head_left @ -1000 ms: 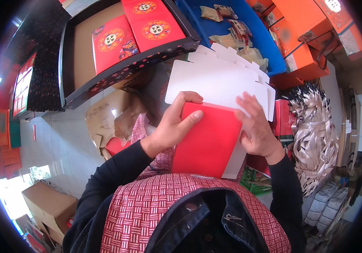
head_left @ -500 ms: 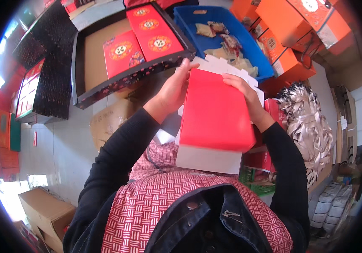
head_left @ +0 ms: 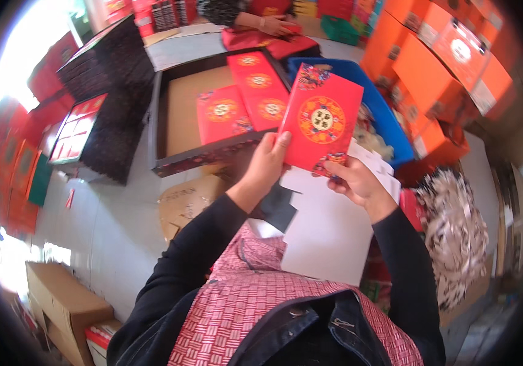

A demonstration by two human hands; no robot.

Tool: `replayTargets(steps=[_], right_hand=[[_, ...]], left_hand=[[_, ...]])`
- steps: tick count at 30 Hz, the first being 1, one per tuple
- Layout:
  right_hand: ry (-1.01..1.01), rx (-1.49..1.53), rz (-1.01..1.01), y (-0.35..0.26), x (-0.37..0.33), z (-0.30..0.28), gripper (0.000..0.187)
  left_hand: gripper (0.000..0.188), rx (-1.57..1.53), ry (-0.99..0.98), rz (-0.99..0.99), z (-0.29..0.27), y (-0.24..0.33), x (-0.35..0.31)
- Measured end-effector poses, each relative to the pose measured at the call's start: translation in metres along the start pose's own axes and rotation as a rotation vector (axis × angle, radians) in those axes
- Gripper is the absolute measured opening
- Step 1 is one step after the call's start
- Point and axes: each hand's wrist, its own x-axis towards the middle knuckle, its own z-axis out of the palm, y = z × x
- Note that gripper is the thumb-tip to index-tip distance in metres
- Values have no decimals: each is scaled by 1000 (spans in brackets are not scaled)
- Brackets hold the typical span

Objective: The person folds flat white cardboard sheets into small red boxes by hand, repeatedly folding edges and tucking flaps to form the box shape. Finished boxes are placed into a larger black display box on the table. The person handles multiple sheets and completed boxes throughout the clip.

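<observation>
My left hand (head_left: 266, 165) and my right hand (head_left: 359, 183) both hold a red gift box (head_left: 323, 122) with a round gold emblem and floral corners. The left thumb lies on its lower left edge; the right thumb and fingers pinch its lower right corner. The box is raised and tilted, its printed face showing. Under my hands, white flat box blanks (head_left: 325, 229) with notched edges rest over my lap. Beyond my left hand stands a large black box tray (head_left: 206, 152) with similar red boxes (head_left: 225, 110) at its right side.
A blue crate (head_left: 395, 137) with small packets stands beyond the held box. Orange boxes (head_left: 426, 73) are stacked right, above a bundle of pale ribbons (head_left: 456, 226). At left are black boxes (head_left: 100, 131) and a brown carton (head_left: 69, 299). Another person's hand (head_left: 277, 25) is at the top.
The red box has moved up and away from my lap, and its printed face now shows instead of a plain red one. Both hands have shifted to its lower end. The white blanks lie uncovered.
</observation>
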Motion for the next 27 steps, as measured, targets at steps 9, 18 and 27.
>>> replayTargets(steps=[9, 18, 27], right_hand=[[22, -161, -13, 6, 16, 6, 57], [105, -76, 7, 30, 22, -13, 47], [69, -10, -27, 29, 34, -7, 44]], left_hand=[[46, 160, 387, 261, -189, 59, 147], [51, 281, 545, 59, -268, 9, 246], [61, 419, 542, 8, -323, -15, 263]])
